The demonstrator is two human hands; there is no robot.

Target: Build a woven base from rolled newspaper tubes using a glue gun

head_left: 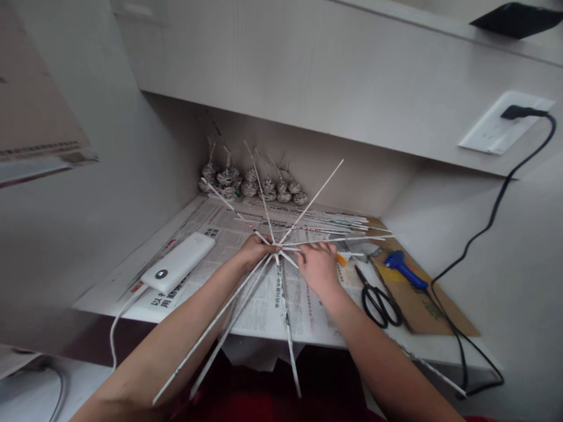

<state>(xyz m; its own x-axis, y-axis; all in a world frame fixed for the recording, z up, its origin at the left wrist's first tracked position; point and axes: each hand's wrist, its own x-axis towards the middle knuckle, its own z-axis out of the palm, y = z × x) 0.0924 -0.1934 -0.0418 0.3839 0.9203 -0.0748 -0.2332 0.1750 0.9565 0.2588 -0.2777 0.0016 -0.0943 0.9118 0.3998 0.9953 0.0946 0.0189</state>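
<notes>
Several thin rolled newspaper sticks (313, 200) cross at one centre and fan outward like spokes above the newspaper-covered tabletop. My left hand (256, 251) pinches them at the left of the crossing, its fingers closed. At the right of the centre, my right hand (320, 264) has its fingers closed round one of the sticks; its fingertips are partly hidden. Some spokes stretch back toward the far wall, while others hang forward over the front edge between my arms.
Woven gourd-shaped pieces (250, 183) stand at the back. Loose paper sticks (338, 221) lie behind my hands. A white power bank (180, 264) sits left; black scissors (379, 302), a blue glue gun (404, 269) and cardboard (433, 313) lie right. A black cord (488, 225) hangs from a socket.
</notes>
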